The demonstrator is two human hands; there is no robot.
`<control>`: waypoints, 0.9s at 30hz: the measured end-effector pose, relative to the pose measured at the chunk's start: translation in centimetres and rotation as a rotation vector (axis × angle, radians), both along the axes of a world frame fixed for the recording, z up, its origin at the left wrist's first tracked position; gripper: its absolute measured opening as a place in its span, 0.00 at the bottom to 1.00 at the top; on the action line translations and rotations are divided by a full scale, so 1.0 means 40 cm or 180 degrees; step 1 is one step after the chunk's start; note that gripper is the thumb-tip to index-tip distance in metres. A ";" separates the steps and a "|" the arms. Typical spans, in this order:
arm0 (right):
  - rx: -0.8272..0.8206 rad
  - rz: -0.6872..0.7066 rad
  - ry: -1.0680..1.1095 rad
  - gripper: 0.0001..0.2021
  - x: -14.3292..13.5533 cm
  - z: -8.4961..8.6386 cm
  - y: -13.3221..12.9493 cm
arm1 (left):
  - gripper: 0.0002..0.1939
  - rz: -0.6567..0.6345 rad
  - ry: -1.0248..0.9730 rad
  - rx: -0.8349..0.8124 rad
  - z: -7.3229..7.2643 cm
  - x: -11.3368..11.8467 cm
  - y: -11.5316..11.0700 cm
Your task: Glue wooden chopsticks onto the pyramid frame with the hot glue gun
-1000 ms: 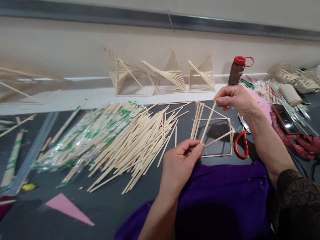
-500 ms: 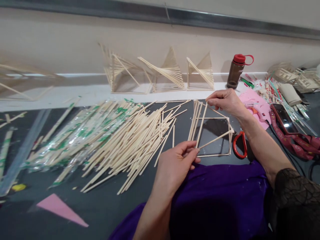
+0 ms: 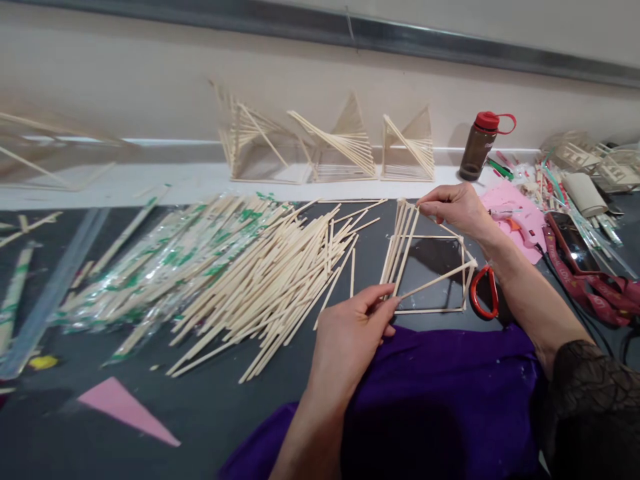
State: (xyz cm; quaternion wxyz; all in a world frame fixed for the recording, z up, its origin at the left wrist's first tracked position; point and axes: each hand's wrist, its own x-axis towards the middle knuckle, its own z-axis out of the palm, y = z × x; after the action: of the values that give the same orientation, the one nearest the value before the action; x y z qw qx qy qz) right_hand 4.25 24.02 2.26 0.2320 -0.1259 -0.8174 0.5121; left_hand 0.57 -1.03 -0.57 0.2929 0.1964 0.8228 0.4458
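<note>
One dark grey flat tabletop (image 3: 225, 427) spans the lower frame. Centre: loose pile of pale straight wooden sticks (image 3: 270, 287). Right of centre: boxy open frame of pale wooden sticks (image 3: 435, 281), with a slanted row of similar sticks (image 3: 397, 245) along its left side. Bare left hand (image 3: 355, 327), lower centre, pinches the lower end of one thin pale wooden stick (image 3: 407, 249). Bare right hand (image 3: 455, 207), right of centre, pinches the same stick's top end, near the boxy frame's upper left corner. Stick slants between both hands, just right of the row. Step in hand, my read: lining it up with the row. Next move calls for both ends steady, even spacing, no nudging neighbours. End contact: can't tell, hands cover it.
</note>
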 end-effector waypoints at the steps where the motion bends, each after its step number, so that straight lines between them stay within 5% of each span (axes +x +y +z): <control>1: 0.0014 -0.0015 -0.0001 0.09 0.001 0.001 -0.001 | 0.22 -0.0029 0.0061 -0.0012 -0.002 -0.001 0.000; 27: 0.0076 0.0050 -0.0013 0.12 -0.002 -0.008 0.000 | 0.18 -0.0072 0.0244 0.0127 -0.028 -0.004 -0.003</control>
State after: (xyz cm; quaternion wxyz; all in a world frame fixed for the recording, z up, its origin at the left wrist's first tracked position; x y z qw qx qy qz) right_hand 4.18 24.01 1.95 0.2278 -0.1178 -0.8249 0.5037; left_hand 0.42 -1.16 -1.70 0.2621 0.2284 0.8221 0.4509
